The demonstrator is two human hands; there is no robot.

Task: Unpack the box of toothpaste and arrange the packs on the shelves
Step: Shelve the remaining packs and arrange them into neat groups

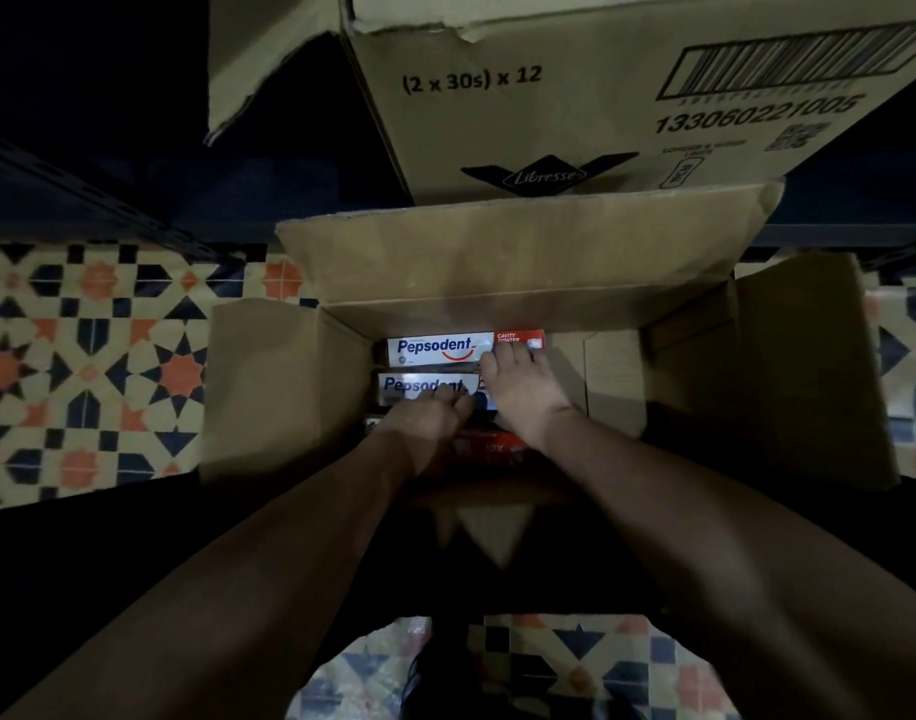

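An open brown cardboard box (523,298) sits on the patterned star-tile floor (92,366), its flaps folded outward so both arms can reach straight down into it. Inside, white-and-red Pepsodent toothpaste packs lie flat, side by side against the left wall; the farthest pack (445,348) shows its full logo, and a second pack (419,387) lies just nearer. The right hand (523,392) lies over the red end of the farthest pack, fingers spread on its top edge, likely to lift it by that end; its grip looks wide and not yet closed. The left hand (429,415) rests on the second pack with fingers bent over its near edge; whether this grip holds it I cannot tell. A larger tan carton printed "(2 x 30s) x 12" (575,96) stands on the dark shelf (133,200) behind. No toothpaste is visible on the shelf.
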